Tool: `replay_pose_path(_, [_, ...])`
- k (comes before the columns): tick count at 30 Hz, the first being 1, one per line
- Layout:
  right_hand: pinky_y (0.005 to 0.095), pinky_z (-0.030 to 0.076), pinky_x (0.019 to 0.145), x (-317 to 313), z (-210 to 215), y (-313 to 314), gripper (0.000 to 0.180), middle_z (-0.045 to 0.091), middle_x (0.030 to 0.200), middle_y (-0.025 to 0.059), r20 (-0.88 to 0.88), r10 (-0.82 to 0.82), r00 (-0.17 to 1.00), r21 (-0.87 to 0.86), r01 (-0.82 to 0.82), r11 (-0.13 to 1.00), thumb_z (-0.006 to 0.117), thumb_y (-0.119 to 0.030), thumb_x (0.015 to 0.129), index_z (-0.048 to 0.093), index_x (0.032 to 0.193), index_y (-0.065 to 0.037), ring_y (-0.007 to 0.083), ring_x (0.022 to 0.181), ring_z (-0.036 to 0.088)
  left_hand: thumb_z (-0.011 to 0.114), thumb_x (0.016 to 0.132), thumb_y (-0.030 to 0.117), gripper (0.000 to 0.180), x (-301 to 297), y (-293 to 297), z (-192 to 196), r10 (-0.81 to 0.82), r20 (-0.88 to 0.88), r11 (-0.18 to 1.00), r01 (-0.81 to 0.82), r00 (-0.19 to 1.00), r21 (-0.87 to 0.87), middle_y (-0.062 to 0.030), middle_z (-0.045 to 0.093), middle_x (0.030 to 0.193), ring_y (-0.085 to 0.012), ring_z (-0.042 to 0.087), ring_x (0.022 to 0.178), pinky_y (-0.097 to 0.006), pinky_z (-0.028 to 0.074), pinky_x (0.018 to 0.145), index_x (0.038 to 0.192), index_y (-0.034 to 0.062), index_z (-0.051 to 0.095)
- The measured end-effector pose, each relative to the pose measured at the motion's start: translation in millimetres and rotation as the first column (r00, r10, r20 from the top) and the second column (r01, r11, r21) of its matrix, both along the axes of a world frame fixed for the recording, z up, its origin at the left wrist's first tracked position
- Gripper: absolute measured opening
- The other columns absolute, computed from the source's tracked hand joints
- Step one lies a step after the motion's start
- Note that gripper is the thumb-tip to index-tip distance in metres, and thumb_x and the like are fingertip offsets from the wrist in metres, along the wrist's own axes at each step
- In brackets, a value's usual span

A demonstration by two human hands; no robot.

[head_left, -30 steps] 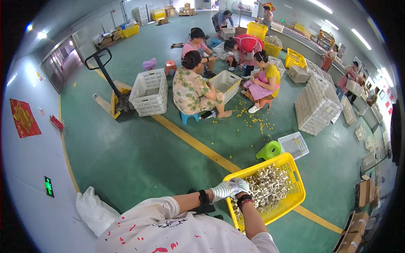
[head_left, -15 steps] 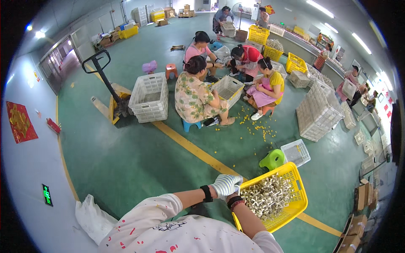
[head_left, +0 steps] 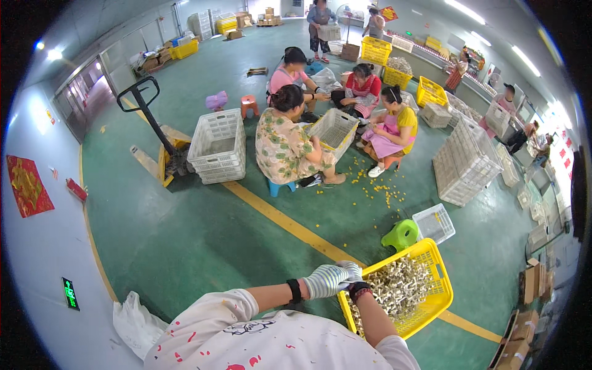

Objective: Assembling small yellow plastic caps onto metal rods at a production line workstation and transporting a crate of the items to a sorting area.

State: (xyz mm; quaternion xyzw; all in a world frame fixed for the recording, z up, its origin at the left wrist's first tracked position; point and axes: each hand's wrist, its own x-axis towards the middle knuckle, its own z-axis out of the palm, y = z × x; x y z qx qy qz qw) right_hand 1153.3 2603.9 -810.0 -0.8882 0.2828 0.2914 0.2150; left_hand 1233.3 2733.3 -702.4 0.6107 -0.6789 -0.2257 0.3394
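Observation:
My left hand (head_left: 324, 282), in a striped knit glove, is brought against my right hand (head_left: 351, 272) beside the left end of a yellow plastic basket (head_left: 439, 295). The left fingers look closed at the right hand; what they grip, if anything, is hidden. My right hand is gloved too, and its fingers are mostly covered. A heap of small pale mushrooms with dark caps (head_left: 398, 285) lies in the basket, just right of both hands. My right forearm passes over the basket's near left side.
A green stool (head_left: 401, 235) and a shallow white crate (head_left: 433, 223) stand beyond the basket. Seated people surround a grey crate (head_left: 333, 129), with yellow bits scattered nearby. Stacked crates (head_left: 467, 161), a pallet jack (head_left: 176, 154) and a white bag (head_left: 137, 324) stand around.
Both hands stay together; their pose shifts a little and more of the right glove shows. Farther off, a seated person in red raises their head and a standing person with a crate straightens.

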Motion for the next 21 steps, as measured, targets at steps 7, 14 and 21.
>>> replay_pose_path(7, [0.0300, 0.050, 0.072, 6, -34, 2, 0.031, 0.068, 0.088, 0.0112, 0.465, -0.768, 0.440, 0.616, 0.462, 0.638, 0.069, -0.007, 0.071, 0.064, 0.102, -0.001, 0.0189, 0.078, 0.063, 0.061, 0.076, 0.032, 0.028, 4, -1, -34, 0.154, 0.280, 0.984, -0.174, 0.948, 0.047, -0.0158, 0.064, 0.076, -0.0327, 0.062, 0.072, -0.042, 0.050, 0.065, 0.084, 0.0046, 0.061])
replay_pose_path(14, [0.0298, 0.048, 0.072, 10, -38, 1, 0.026, 0.069, 0.086, 0.0107, 0.569, -0.704, 0.425, 0.500, 0.501, 0.706, 0.064, -0.018, 0.076, 0.067, 0.098, -0.004, 0.0192, 0.078, 0.064, 0.059, 0.076, 0.033, 0.028, 4, 7, -34, 0.149, 0.147, 0.965, -0.176, 0.978, 0.195, -0.0163, 0.064, 0.075, -0.0336, 0.061, 0.070, -0.043, 0.049, 0.065, 0.080, 0.0057, 0.063])
replay_pose_path(21, [0.0283, 0.047, 0.073, 10, -44, 9, 0.035, 0.068, 0.079, 0.0099, 0.367, -0.930, 0.012, 0.811, 0.485, 0.326, 0.053, -0.028, 0.090, 0.067, 0.087, 0.004, 0.0171, 0.072, 0.062, 0.059, 0.072, 0.028, 0.020, 12, 13, -10, -0.090, 0.008, 0.955, 0.085, 0.996, 0.285, -0.0162, 0.061, 0.070, -0.0357, 0.058, 0.066, -0.043, 0.044, 0.058, 0.073, 0.0076, 0.061])
